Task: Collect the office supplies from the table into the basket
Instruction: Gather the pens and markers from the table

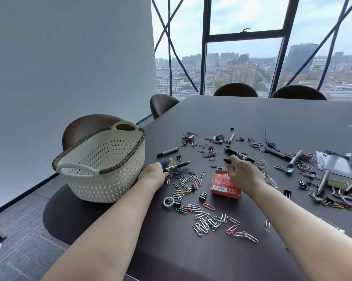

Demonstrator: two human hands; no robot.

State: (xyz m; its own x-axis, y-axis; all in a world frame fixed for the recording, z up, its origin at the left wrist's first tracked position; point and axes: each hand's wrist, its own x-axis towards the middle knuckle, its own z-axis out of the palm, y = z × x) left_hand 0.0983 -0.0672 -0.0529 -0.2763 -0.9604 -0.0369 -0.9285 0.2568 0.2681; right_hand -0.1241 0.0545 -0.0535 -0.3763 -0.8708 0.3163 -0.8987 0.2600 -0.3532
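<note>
A white woven basket (102, 179) with a brown rim stands on a chair seat at the table's left edge; it looks empty. My left hand (153, 174) rests by the table edge, closed around a black pen (180, 165) and some blue and olive items. My right hand (243, 172) hovers just above a red box (224, 185), pinching a small black item (227, 160) in its fingertips. Paper clips (209, 220), binder clips, pens and markers lie scattered over the dark table (252, 118).
A black-capped white marker (168, 152) lies near the basket. A clear clipboard (334, 164), metal pens and several binder clips crowd the right side. White rubber bands (266, 173) lie behind my right hand. Brown chairs line the far edge beneath the windows.
</note>
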